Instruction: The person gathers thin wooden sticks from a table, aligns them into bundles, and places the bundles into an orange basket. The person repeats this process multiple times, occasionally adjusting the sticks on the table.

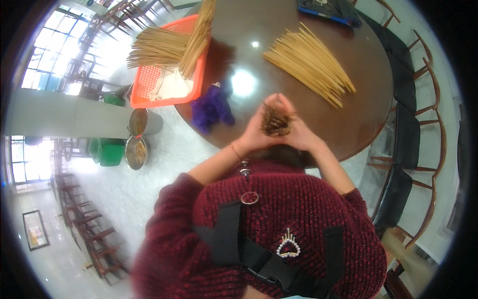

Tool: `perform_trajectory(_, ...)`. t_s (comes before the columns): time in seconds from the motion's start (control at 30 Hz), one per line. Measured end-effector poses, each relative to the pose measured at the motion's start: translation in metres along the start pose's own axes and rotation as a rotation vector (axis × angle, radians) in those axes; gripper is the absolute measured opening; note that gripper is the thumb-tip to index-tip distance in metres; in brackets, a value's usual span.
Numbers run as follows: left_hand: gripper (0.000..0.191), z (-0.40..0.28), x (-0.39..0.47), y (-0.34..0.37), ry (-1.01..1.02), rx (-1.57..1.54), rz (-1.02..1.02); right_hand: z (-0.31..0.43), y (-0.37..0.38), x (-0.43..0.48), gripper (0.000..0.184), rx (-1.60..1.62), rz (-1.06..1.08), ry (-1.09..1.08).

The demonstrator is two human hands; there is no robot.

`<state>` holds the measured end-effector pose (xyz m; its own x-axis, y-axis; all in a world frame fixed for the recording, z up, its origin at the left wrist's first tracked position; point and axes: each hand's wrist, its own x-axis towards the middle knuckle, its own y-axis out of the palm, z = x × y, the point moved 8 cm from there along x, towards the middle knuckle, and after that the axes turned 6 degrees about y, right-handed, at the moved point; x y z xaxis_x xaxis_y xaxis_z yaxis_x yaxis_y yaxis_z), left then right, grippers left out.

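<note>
My left hand (254,129) and my right hand (301,130) are cupped around a bundle of wooden chopsticks (276,121) at the near side of the round table. The bundle points up towards me, so mostly its brown ends show, slightly blurred. Fingertips of both hands meet at its far side. Beyond my right hand, a spread of lighter chopsticks (310,61) lies flat on the dark tabletop (257,22). A crumpled purple cloth (213,108) rests left of my left hand.
An orange plastic basket (136,91) at the table's left holds a white cloth (173,85) and stacked chopsticks (160,46). At the far edge sits a black-and-blue package (328,11). Metal pots (153,122) and a green bin (112,154) stand left on the floor; dark-seated chairs (405,138) line the right.
</note>
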<state>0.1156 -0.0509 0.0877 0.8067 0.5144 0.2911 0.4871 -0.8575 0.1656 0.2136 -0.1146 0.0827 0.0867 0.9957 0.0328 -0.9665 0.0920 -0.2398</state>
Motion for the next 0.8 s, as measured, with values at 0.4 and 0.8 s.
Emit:
perform_trajectory(0.4,0.043,-0.078,0.052,-0.055,0.023,-0.294,-0.548,0.088,-0.009,0.088,0.107,-0.253,-0.016,0.162)
perform_trajectory(0.8,0.035,-0.292,0.036,-0.353,0.468,-0.295,-0.895,0.310,0.179,0.360,0.099,-0.353,0.265,-0.207)
